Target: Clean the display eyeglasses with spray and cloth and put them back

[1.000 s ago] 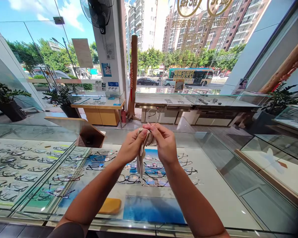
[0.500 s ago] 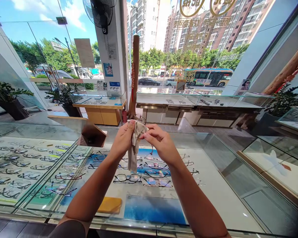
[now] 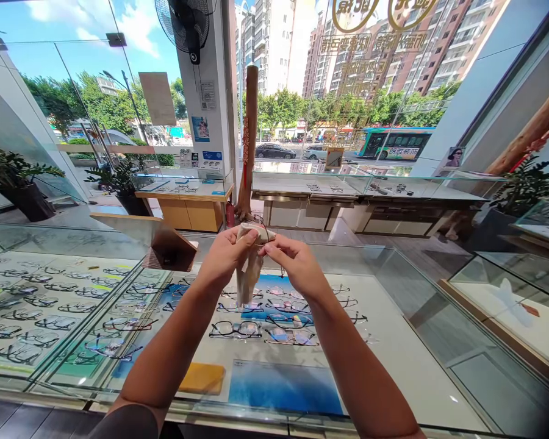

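Observation:
A pale beige cloth (image 3: 247, 285) hangs from my left hand (image 3: 222, 256), pinched between its thumb and fingers. My right hand (image 3: 299, 262) grips a pair of thin, dark-framed eyeglasses (image 3: 266, 233) at its near side. The cloth is folded over part of the eyeglasses, so most of the lenses are hidden. Both hands are held close together above the glass display case (image 3: 384, 360). Inside the case below lie rows of glasses, among them a black-framed pair (image 3: 235, 330).
A brown tabletop mirror (image 3: 167, 250) stands on the glass left of my hands. An orange-yellow case (image 3: 204, 378) and a blue sheet (image 3: 283, 387) lie near the front. Another glass case (image 3: 521, 305) borders on the right. A wooden post (image 3: 251, 134) rises beyond.
My left thumb has shifted right and down across the cloth, and the cloth's hanging end has moved slightly. My right hand keeps its grip. Outside, the bus has moved right.

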Motion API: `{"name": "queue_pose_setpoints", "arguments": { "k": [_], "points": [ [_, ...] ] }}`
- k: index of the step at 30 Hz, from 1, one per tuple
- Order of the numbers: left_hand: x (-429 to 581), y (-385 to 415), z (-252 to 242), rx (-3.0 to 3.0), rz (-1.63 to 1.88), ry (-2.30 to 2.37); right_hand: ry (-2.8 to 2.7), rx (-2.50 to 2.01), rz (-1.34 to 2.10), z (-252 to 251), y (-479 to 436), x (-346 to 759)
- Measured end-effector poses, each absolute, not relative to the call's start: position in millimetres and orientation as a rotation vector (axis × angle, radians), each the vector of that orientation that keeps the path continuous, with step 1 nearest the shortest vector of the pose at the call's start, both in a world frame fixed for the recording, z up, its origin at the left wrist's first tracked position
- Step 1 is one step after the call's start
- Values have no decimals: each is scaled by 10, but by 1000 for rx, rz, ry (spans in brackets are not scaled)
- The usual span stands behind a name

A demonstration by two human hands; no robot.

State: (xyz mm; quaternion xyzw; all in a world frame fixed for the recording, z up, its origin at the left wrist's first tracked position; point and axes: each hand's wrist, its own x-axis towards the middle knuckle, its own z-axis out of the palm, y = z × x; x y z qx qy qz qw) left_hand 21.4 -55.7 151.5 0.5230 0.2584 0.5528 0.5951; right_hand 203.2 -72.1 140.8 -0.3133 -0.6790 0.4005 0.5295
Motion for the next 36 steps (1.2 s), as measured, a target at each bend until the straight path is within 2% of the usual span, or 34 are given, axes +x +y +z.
{"name": "queue_pose_setpoints", "arguments": {
  "k": [5,16,36],
  "points": [
    [227,-594,1518,1168,1226,563,-1556,-681,1061,1398,-706,2033],
    [251,-618,1522,1213,1225,577,-1656,-637,986,1433,-748,2065],
    [394,-628,1449,1125,1514,609,-1883,-679,869,1482,-858,2045]
  ]
}}
